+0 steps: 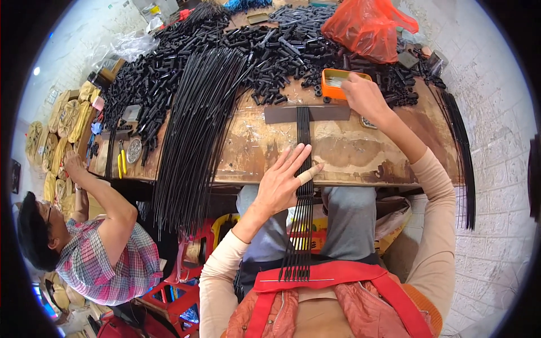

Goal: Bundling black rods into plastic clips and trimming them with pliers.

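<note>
My left hand (280, 183) lies flat with its fingers stretched over a row of thin black rods (303, 127), and a tan wrap circles one finger. Side by side, the rods run from a dark flat strip (333, 113) on the bench, over the front edge, down to my lap. My right hand (367, 100) is at an orange open box (326, 89) with small pale pieces inside. Its fingers are drawn together at the box; their tips are partly hidden, and what they hold cannot be made out.
A large sheaf of black rods (197, 129) overhangs the bench (248, 163) on the left; another bundle (459, 152) hangs at right. Black tubular parts (270, 50) heap the back, beside a red plastic bag (366, 28). Yellow-handled pliers (122, 160) lie near a co-worker (107, 242).
</note>
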Demonstrator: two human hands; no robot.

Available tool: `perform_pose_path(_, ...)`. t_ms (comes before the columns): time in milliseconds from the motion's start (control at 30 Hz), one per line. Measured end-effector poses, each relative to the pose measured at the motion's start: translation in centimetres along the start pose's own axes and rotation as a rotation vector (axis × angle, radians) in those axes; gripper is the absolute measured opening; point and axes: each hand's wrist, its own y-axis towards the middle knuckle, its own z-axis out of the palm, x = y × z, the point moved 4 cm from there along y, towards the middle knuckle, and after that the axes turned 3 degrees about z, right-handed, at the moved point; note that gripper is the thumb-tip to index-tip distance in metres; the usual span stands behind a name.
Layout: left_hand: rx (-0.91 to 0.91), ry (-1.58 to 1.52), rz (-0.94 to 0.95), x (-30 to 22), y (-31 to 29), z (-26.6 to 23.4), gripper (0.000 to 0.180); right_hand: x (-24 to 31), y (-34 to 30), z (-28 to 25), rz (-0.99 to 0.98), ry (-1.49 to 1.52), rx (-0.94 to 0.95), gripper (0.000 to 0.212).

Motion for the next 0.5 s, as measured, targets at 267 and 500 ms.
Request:
perform_pose_path(267, -0.015, 0.032, 0.037, 0.1, -0.2, -0.1, 0.082, -0.8, -2.0, -3.5, 0.133, 0.268, -0.107, 0.013)
perform_pose_path(500, -0.034, 0.008, 0.026, 0.2, 0.1, 0.1, 0.079, 5.7, -4.1, 1.0, -0.117, 0.232, 0.034, 0.010)
